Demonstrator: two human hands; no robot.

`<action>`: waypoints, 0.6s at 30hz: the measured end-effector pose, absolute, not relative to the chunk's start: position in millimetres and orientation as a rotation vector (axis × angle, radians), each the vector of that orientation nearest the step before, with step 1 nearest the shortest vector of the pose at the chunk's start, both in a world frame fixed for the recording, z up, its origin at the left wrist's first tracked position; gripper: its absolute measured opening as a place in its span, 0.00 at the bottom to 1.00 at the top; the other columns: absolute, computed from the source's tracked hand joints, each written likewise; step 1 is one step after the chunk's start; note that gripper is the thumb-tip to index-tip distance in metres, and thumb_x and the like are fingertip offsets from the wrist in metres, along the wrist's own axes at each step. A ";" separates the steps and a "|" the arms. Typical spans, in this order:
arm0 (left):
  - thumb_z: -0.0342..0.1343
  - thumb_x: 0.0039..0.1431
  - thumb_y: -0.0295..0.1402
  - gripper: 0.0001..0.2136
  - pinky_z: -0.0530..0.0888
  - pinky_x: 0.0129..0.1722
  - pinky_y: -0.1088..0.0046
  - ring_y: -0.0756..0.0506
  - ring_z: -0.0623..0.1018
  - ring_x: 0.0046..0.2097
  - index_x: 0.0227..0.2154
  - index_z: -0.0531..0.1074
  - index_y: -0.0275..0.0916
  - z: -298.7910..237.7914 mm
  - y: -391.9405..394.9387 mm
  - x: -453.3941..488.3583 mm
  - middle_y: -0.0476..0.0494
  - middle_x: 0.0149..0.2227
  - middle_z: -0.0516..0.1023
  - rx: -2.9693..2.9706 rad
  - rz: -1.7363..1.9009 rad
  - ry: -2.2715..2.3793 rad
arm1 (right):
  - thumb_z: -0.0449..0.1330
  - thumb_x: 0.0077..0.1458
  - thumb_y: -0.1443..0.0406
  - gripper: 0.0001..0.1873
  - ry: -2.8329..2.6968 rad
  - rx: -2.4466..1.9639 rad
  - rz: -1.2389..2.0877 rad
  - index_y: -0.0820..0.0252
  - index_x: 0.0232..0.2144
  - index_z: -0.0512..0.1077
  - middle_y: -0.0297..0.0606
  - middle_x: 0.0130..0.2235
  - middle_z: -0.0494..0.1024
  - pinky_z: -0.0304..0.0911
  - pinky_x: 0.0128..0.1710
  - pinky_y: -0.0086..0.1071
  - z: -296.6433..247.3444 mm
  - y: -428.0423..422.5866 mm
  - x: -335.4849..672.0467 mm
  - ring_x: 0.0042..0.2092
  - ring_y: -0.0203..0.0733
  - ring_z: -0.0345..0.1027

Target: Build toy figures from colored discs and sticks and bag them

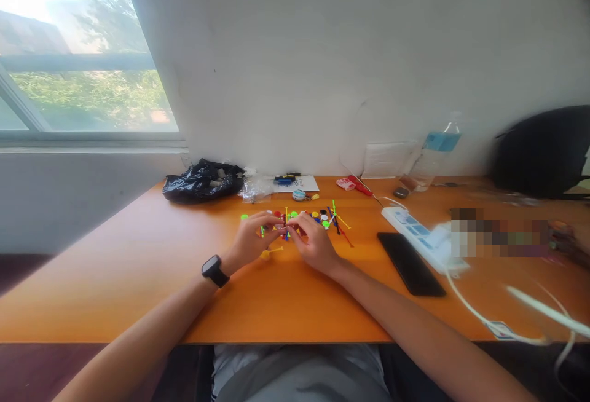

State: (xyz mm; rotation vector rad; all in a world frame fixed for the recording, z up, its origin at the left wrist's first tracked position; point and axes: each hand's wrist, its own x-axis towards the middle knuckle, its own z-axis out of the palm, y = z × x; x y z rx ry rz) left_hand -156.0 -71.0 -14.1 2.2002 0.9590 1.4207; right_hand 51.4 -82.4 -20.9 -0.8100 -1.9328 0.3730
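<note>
My left hand (251, 237) and my right hand (317, 246) meet over the middle of the wooden table, fingertips pinched together. Something small and dark reddish shows between them, too small to make out. Around and behind my fingers lie small coloured plastic discs (326, 225), in green, red, white, yellow and black. Thin plastic sticks (334, 210) in green, blue, red and yellow lie just right of my right hand. A yellow piece (265, 254) with a stick beside it rests below my left hand. My fingers hide part of the pile.
A black plastic bag (203, 182) and clear wrapping (256, 189) lie at the back left. Behind the pile sits a round tape measure-like item (299, 195). On the right are a black phone (410, 264), a white power strip (417, 236) with cables, and a clear bottle (431, 159).
</note>
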 end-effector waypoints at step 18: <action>0.66 0.62 0.39 0.07 0.73 0.31 0.73 0.49 0.76 0.30 0.34 0.82 0.41 -8.9 -76.2 -154.4 0.45 0.31 0.80 2.233 1.412 0.968 | 0.54 0.70 0.64 0.07 -1.968 -0.806 0.418 0.54 0.40 0.72 0.38 0.37 0.73 0.64 0.40 0.37 -20.8 -82.1 52.2 0.39 0.44 0.68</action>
